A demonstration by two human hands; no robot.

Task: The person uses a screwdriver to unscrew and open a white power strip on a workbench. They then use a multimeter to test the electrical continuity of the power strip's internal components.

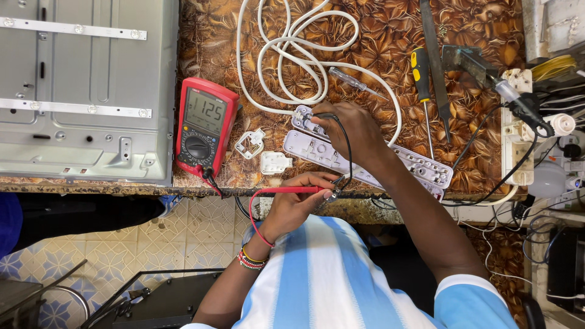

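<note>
Left hand (292,204): clenched around red probe (286,190). Right hand (350,131): pinching black probe (326,116) onto white power strip (420,167), right of red multimeter (205,125).

I see my left hand (292,204) gripping a red probe (291,190) near the bench edge, tip toward the power strip (420,169). My right hand (347,131) presses a black probe (324,116) onto the opened white plug (301,119) at the strip's end. A red multimeter (205,127) lies to the left, display lit, beside a grey metal panel (85,91). A coiled white cable (292,55) and two screwdrivers (421,76) rest above on the patterned brown bench (487,24).
</note>
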